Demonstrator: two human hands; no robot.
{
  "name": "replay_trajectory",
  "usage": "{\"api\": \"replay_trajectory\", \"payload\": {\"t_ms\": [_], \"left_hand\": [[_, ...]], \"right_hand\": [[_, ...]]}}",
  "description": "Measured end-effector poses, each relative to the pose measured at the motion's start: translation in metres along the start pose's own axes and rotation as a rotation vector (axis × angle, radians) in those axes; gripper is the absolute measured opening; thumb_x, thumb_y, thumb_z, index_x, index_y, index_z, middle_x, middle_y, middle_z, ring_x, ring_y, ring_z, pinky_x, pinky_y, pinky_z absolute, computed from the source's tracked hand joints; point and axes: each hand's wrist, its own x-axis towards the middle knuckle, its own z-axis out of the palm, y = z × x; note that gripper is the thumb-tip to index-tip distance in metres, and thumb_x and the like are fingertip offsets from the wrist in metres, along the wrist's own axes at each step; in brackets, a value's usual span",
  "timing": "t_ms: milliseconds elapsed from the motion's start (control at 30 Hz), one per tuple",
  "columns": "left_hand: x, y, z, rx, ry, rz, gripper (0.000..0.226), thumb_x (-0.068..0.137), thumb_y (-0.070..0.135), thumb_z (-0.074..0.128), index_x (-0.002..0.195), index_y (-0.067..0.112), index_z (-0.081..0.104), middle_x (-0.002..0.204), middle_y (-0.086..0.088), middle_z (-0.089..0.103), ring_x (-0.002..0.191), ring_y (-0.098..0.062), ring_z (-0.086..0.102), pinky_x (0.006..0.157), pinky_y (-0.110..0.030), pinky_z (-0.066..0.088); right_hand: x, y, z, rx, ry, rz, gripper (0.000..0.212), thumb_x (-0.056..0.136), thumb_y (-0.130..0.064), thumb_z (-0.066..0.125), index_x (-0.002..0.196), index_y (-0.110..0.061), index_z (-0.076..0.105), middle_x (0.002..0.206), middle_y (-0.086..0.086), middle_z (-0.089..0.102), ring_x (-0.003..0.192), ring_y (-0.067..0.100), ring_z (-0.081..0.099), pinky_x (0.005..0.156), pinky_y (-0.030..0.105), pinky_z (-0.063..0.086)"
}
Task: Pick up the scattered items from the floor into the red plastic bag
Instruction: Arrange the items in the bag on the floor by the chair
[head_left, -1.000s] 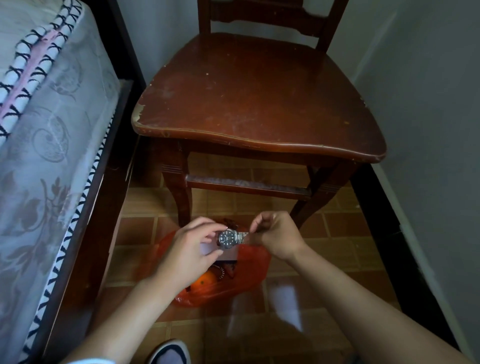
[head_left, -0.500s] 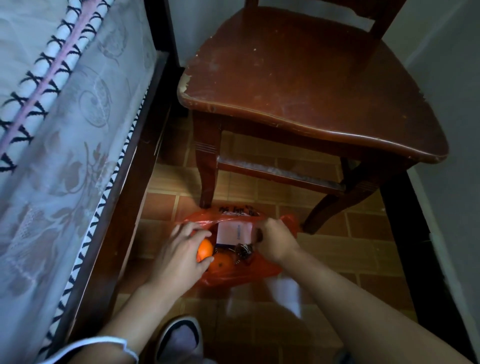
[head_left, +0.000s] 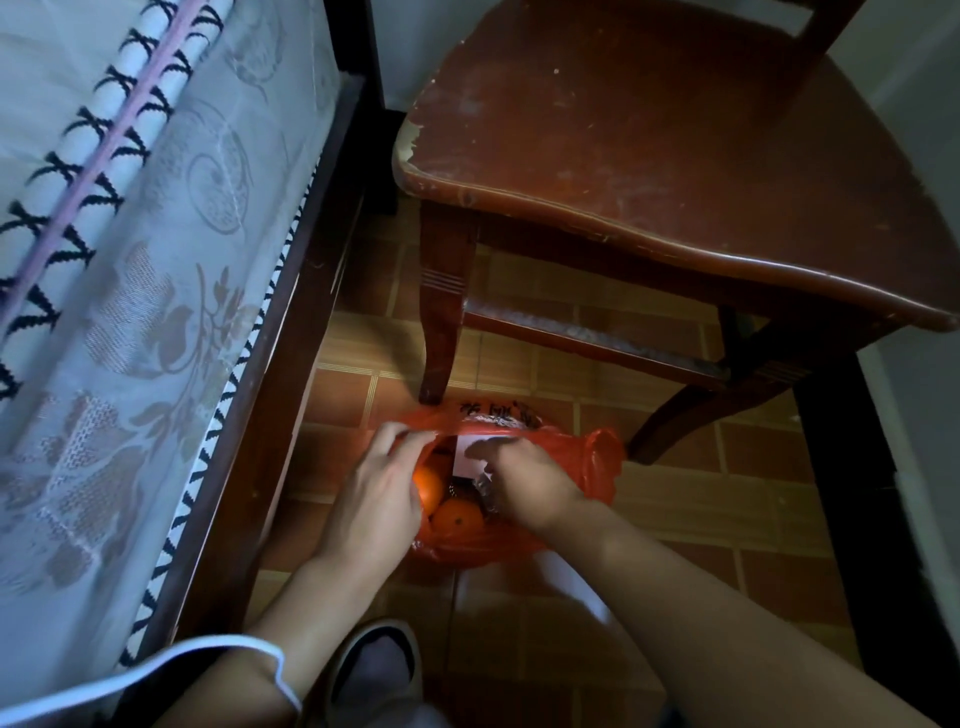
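Red plastic bag (head_left: 597, 462) sat on the tiled floor (head_left: 701, 499) just in front of the near left leg of the wooden chair (head_left: 649, 171), touching or nearly touching that leg's foot; hard to tell which. Mouth faced upward toward the camera, held spread. Long axis ran roughly left to right, with a bunched handle sticking out at the right end toward the chair's other front leg. Dark printed characters showed along the far rim.

Left hand (head_left: 376, 499) lay over the bag's left edge, fingers extended forward and slightly apart, thumb and forefinger seemingly pinching the rim at the upper left; grip not fully clear. Right hand (head_left: 524, 480) was placed over the bag's right side, fingers curled down into the opening, apparently onto plastic or contents; what exactly was clamped could not be told.

Inside the opening: two oranges (head_left: 447, 506) side by side at the near left, a white card (head_left: 470, 457) standing behind them, and something dark and metallic (head_left: 480, 488) beside the right hand, too blurred to identify.

Bed (head_left: 156, 312) with a lace-patterned cover ran along the left, dark frame beside the bag. Shoe (head_left: 376, 670) visible at the bottom edge, between the forearms.
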Motion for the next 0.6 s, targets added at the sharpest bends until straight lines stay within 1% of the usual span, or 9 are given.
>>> {"api": "replay_trajectory", "payload": {"t_ms": [67, 133, 200, 267, 333, 367, 433, 500, 600], "left_hand": [[0.002, 0.002, -0.004, -0.031, 0.027, 0.016, 0.057, 0.088, -0.010, 0.066, 0.139, 0.017, 0.063, 0.141, 0.002, 0.052, 0.116, -0.026, 0.065, 0.097, -0.025, 0.049], [0.003, 0.005, -0.008, -0.043, 0.051, 0.026, 0.053, 0.089, -0.009, 0.064, 0.136, 0.015, 0.065, 0.139, 0.001, 0.053, 0.111, -0.026, 0.067, 0.094, -0.025, 0.050], [0.004, 0.007, -0.012, -0.031, 0.065, 0.009, 0.050, 0.090, -0.007, 0.063, 0.136, 0.014, 0.065, 0.138, -0.001, 0.054, 0.106, -0.026, 0.068, 0.088, -0.024, 0.051], [0.006, 0.008, -0.015, 0.017, 0.069, -0.037, 0.048, 0.092, -0.001, 0.066, 0.137, 0.015, 0.063, 0.138, -0.005, 0.053, 0.099, -0.025, 0.069, 0.076, -0.018, 0.050], [0.008, 0.008, -0.018, 0.075, 0.063, -0.095, 0.046, 0.093, 0.006, 0.068, 0.137, 0.016, 0.060, 0.136, -0.008, 0.052, 0.093, -0.027, 0.071, 0.066, -0.017, 0.046], [0.010, 0.008, -0.020, 0.102, 0.051, -0.126, 0.045, 0.094, 0.009, 0.068, 0.138, 0.015, 0.059, 0.134, -0.009, 0.052, 0.092, -0.028, 0.071, 0.064, -0.021, 0.049], [0.012, 0.008, -0.023, 0.166, 0.005, -0.204, 0.047, 0.095, 0.018, 0.068, 0.140, 0.014, 0.055, 0.131, -0.011, 0.054, 0.096, -0.032, 0.071, 0.068, -0.031, 0.056], [0.013, 0.008, -0.026, 0.245, -0.053, -0.286, 0.050, 0.095, 0.027, 0.069, 0.140, 0.013, 0.051, 0.128, -0.013, 0.059, 0.101, -0.035, 0.071, 0.071, -0.038, 0.056], [0.012, 0.012, -0.030, 0.380, -0.091, -0.327, 0.039, 0.096, 0.039, 0.067, 0.125, 0.017, 0.055, 0.110, -0.008, 0.071, 0.095, -0.031, 0.073, 0.063, -0.034, 0.050]], "right_hand": [[0.001, 0.004, -0.007, 0.136, 0.107, 0.020, 0.055, 0.092, 0.006, 0.060, 0.141, -0.021, 0.061, 0.131, 0.011, 0.069, 0.117, 0.022, 0.069, 0.096, 0.038, 0.058], [0.001, 0.013, -0.015, 0.160, 0.148, 0.058, 0.053, 0.092, 0.009, 0.060, 0.137, -0.019, 0.065, 0.127, 0.008, 0.071, 0.114, 0.017, 0.069, 0.093, 0.034, 0.060], [-0.001, 0.025, -0.022, 0.089, 0.206, 0.086, 0.052, 0.092, 0.008, 0.059, 0.133, -0.023, 0.066, 0.126, 0.004, 0.071, 0.113, 0.018, 0.069, 0.092, 0.034, 0.060], [-0.004, 0.034, -0.029, 0.000, 0.275, 0.076, 0.045, 0.093, 0.000, 0.062, 0.131, -0.024, 0.067, 0.126, 0.002, 0.070, 0.115, 0.021, 0.066, 0.094, 0.037, 0.058], [-0.011, 0.038, -0.037, -0.110, 0.336, 0.063, 0.042, 0.092, -0.010, 0.067, 0.131, -0.025, 0.067, 0.129, 0.000, 0.067, 0.124, 0.023, 0.059, 0.103, 0.041, 0.052], [-0.014, 0.040, -0.041, -0.175, 0.350, 0.072, 0.041, 0.093, -0.018, 0.069, 0.133, -0.027, 0.066, 0.130, -0.001, 0.065, 0.127, 0.025, 0.055, 0.107, 0.043, 0.047], [-0.021, 0.040, -0.048, -0.278, 0.311, 0.171, 0.043, 0.094, -0.035, 0.069, 0.136, -0.026, 0.062, 0.133, 0.001, 0.058, 0.130, 0.028, 0.048, 0.108, 0.048, 0.042], [-0.027, 0.039, -0.052, -0.335, 0.198, 0.330, 0.054, 0.093, -0.041, 0.069, 0.141, -0.021, 0.056, 0.141, 0.006, 0.050, 0.135, 0.032, 0.043, 0.110, 0.053, 0.039], [-0.034, 0.040, -0.054, -0.374, 0.025, 0.541, 0.070, 0.093, -0.043, 0.067, 0.152, -0.017, 0.039, 0.149, 0.010, 0.039, 0.139, 0.035, 0.039, 0.108, 0.053, 0.042]]}}
